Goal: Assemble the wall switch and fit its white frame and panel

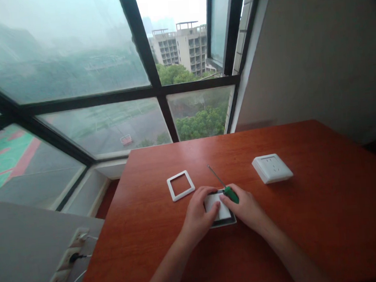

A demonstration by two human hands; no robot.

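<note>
A white wall switch panel [223,212] with a dark border lies on the table in front of me. My left hand [201,208] is closed on its left side, the thumb resting on the white face. In my right hand [246,208] is a screwdriver [231,194] with a green handle, its thin metal shaft pointing up and left, away from the panel. The right thumb also reaches onto the panel's upper right part. Beyond my left hand lies a square white frame [175,197], apart from both hands.
A white socket box [274,169] sits on the right of the reddish-brown table [142,230]. Black-framed windows [163,91] stand behind the table's far edge. Wall sockets [67,257] with plugs and cables are at lower left. A bare wall [314,55] rises at right.
</note>
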